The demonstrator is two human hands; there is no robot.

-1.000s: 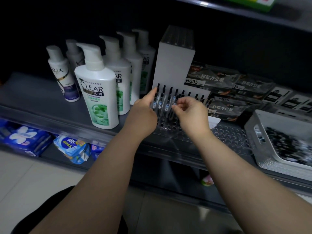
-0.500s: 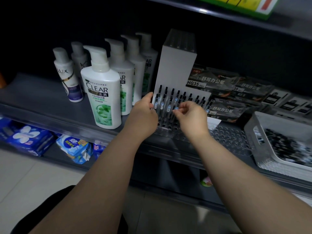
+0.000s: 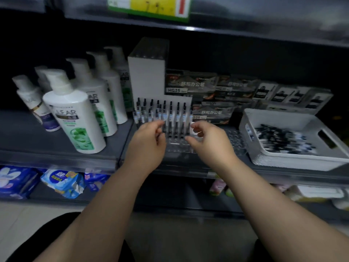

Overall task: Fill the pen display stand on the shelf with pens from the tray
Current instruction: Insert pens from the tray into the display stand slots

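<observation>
A clear pen display stand [image 3: 235,142] with a white back board sits mid-shelf. Several black-capped pens [image 3: 171,114] stand upright in its back rows, and its front holes show bare plastic. My left hand [image 3: 148,142] hovers just in front of the left rows, fingers loosely curled, holding nothing I can see. My right hand [image 3: 210,141] hovers at the stand's front right with thumb and forefinger apart and nothing between them. To the right, a white tray [image 3: 283,157] holds a heap of loose pens [image 3: 279,137]. The frame is blurred.
White shampoo bottles [image 3: 75,118] crowd the shelf left of the stand. Dark pen boxes [image 3: 211,112] are stacked behind it and the tray. A price label [image 3: 149,8] hangs on the shelf above. Blue packets [image 3: 60,182] lie on the lower shelf.
Both hands have come back from the pens in the stand and moved apart, their pinching fingers now loose. The view has tilted up and shifted right.
</observation>
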